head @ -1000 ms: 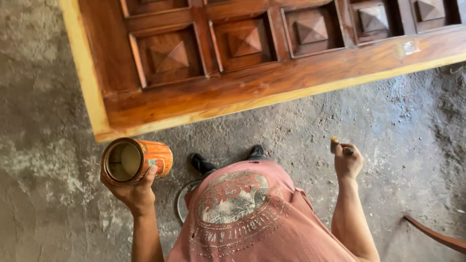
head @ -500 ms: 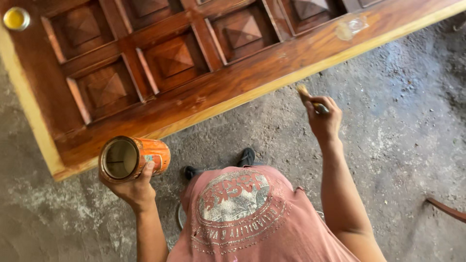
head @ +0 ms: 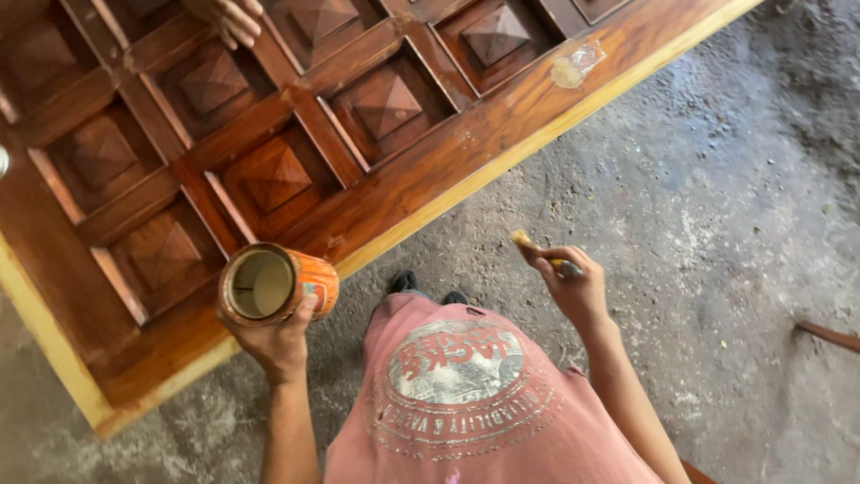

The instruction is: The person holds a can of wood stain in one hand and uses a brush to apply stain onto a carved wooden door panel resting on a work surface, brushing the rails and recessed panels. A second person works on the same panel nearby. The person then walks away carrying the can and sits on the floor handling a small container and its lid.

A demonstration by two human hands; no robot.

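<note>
My left hand (head: 278, 341) grips an open orange tin (head: 273, 284) tipped toward me, its pale inside showing. It hangs over the near edge of a large brown wooden door (head: 430, 170) lying flat, with raised pyramid panels and a pale unvarnished side edge. My right hand (head: 573, 287) is closed on a small brush (head: 535, 251), bristles pointing up-left, held over the concrete floor a little off the door's edge.
Another person's hand (head: 235, 16) rests on the door at the top. A small clear wrapper (head: 573, 64) lies on the door's frame. Grey stained concrete floor (head: 735, 197) spreads to the right, with a thin reddish bar (head: 829, 335) at the right edge. My shoes (head: 421, 285) stand near the door.
My view has swung so the door now runs more diagonally. The right hand with the brush has dropped lower and away from the door's edge. The tin stays in my left hand.
</note>
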